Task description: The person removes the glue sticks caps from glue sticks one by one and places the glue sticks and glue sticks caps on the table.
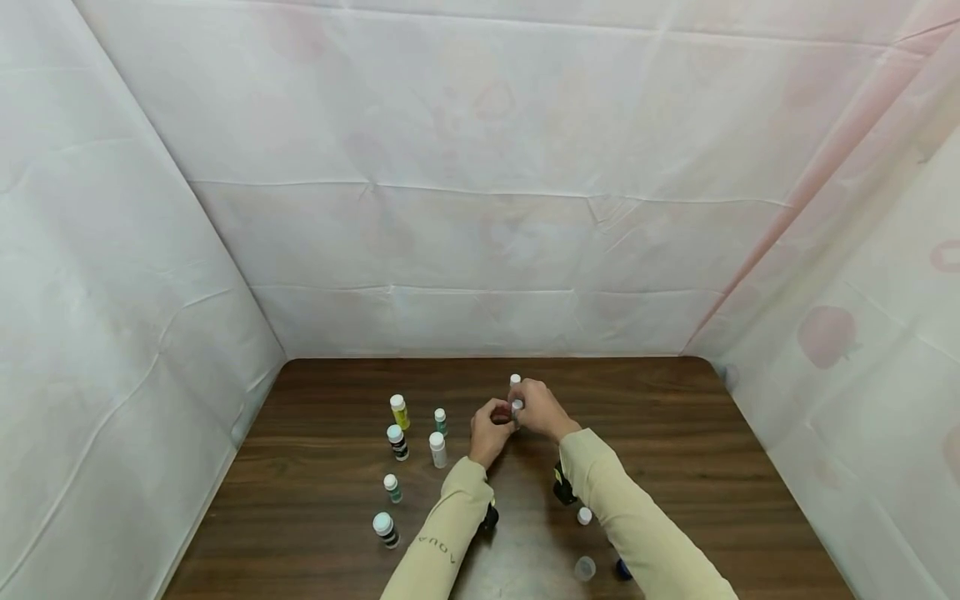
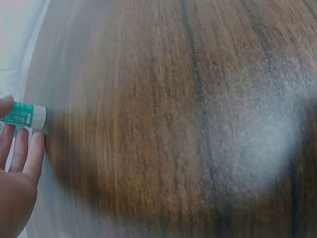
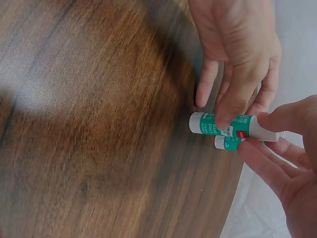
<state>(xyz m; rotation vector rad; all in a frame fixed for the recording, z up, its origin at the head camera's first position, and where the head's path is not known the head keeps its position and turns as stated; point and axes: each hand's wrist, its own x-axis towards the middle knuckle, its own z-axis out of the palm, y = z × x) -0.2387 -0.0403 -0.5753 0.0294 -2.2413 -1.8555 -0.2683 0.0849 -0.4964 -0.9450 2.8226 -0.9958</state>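
A green-and-white glue stick stands between both hands near the middle of the table. My right hand pinches it by its white upper end. Lower down, my left hand has its thumb and fingers on the green label, pinching the tube. Right behind it is a second green-and-white glue stick, partly hidden by the first one and by the right fingers; its white cap shows above the right hand in the head view.
Left of the hands stand a yellow-labelled bottle, two dark-labelled bottles, a white bottle and two small green ones. By the right forearm are a white-topped item, a translucent cup-like piece and a blue item.
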